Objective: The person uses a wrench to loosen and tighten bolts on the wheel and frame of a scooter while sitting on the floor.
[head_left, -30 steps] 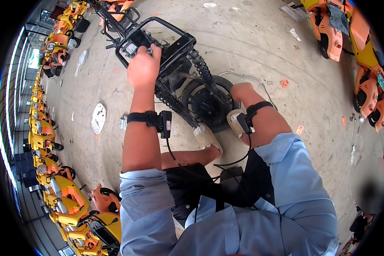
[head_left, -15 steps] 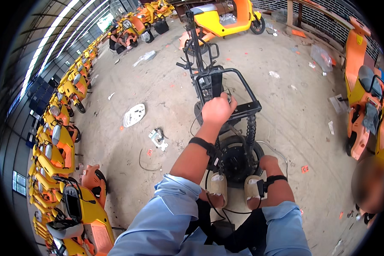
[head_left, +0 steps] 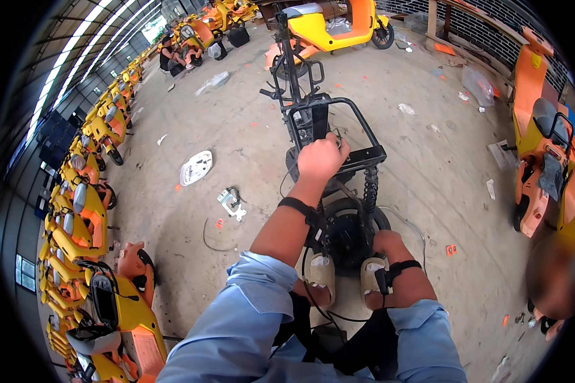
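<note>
A stripped black scooter frame [head_left: 358,115] stands in front of me, its rear wheel [head_left: 348,239] closest to my feet. Over the middle of the frame, my left hand [head_left: 322,156] is closed in a fist, just inside the looped rear rail. What its fingers hold is hidden beneath the hand. My right hand [head_left: 388,242] is low at the right side of the rear wheel, below the coil-spring shock absorber [head_left: 370,188]. Its fingers are turned away from view, so their grip does not show. Black straps with cabled devices sit on both wrists.
A white plastic panel [head_left: 196,168] and a metal bracket [head_left: 232,203] lie on the floor at left. Yellow scooters [head_left: 80,220] line the left side. Another yellow scooter [head_left: 332,32] stands ahead. More orange bodywork [head_left: 531,83] is at right. A person [head_left: 171,57] sits far off.
The whole view has shifted slightly, with the scene moving a little to the left. Both hands keep about the same places at the scooter frame.
</note>
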A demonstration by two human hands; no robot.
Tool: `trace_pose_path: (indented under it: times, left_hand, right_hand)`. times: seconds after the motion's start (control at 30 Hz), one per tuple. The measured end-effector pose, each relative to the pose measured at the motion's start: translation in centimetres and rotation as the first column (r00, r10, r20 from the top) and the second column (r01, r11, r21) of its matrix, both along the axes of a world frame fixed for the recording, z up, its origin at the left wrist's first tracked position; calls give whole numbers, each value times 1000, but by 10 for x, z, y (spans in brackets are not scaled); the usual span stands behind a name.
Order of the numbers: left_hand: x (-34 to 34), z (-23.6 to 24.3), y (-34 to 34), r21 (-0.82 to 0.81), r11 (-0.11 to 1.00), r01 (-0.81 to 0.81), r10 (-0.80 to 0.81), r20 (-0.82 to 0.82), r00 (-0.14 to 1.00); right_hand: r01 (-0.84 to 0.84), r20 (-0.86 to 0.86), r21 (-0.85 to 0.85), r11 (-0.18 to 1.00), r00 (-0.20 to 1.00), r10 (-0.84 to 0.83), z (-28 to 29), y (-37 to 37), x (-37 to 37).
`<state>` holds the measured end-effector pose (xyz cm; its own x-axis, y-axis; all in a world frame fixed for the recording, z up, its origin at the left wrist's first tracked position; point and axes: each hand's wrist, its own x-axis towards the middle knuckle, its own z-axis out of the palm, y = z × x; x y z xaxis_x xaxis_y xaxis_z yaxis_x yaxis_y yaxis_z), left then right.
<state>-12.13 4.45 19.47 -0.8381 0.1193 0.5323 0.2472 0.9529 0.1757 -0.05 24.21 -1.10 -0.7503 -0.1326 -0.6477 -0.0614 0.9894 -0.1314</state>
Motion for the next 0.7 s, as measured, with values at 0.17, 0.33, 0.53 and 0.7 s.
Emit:
trace_pose_path:
  times: [0.17,0.33,0.53,0.7]
  left_hand:
    - [1,-1,2,-31,998,-47,51,136,989]
    - [0,-3,11,-30,997,-77,80,118,990]
    - [-2,4,10,-35,996,-78,81,97,992]
    - [-2,2,6,-20,998,-56,58,81,995]
  right_hand:
    - [154,-79,-10,988,985,-154,27,6,2]
    - [254,-81,19,967,964,-251,30,26,-4]
    - [214,-82,26,976,974,-211,29,21,-6]
    - [202,-151,-11,979,968,-202,32,10,0]
